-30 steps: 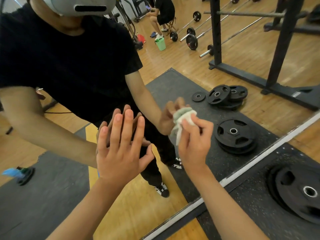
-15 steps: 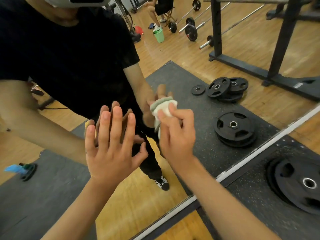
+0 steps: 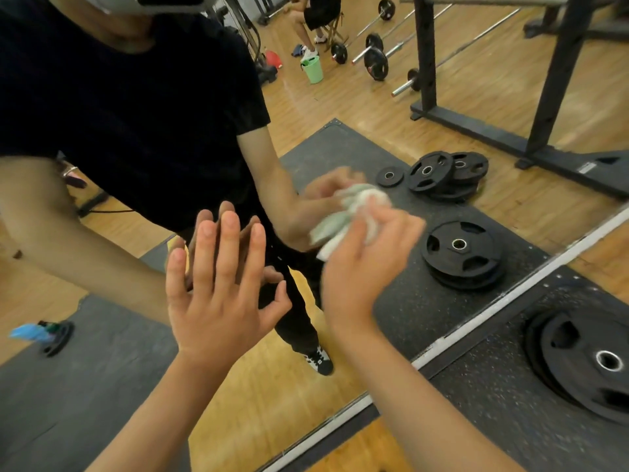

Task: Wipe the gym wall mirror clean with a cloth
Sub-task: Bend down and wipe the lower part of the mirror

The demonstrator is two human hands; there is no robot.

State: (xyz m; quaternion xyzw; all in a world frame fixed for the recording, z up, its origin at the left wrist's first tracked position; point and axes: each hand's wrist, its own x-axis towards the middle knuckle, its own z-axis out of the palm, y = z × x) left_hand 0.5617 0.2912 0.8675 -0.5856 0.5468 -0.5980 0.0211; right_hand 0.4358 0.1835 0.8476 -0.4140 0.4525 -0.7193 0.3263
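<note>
Cloth (image 3: 343, 216) mid-frame, gripped in the right hand's (image 3: 360, 267) curled fingers against the wall mirror (image 3: 374, 131), has swung back rightward since half a second ago, blurred mid-stroke. Left hand (image 3: 218, 294), lower centre, stays splayed flat on the glass. Wiping's underway, not finished, I'd say.

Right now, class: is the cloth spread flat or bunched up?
Bunched up: the cloth sits crumpled in the right hand, folds bulging from its grip.

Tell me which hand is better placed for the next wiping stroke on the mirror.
Right. The right hand grips the bunched white-and-green cloth against the large gym wall mirror; the left hand lies flat on the mirror, fingers straight, holding nothing, apparently bracing.
</note>
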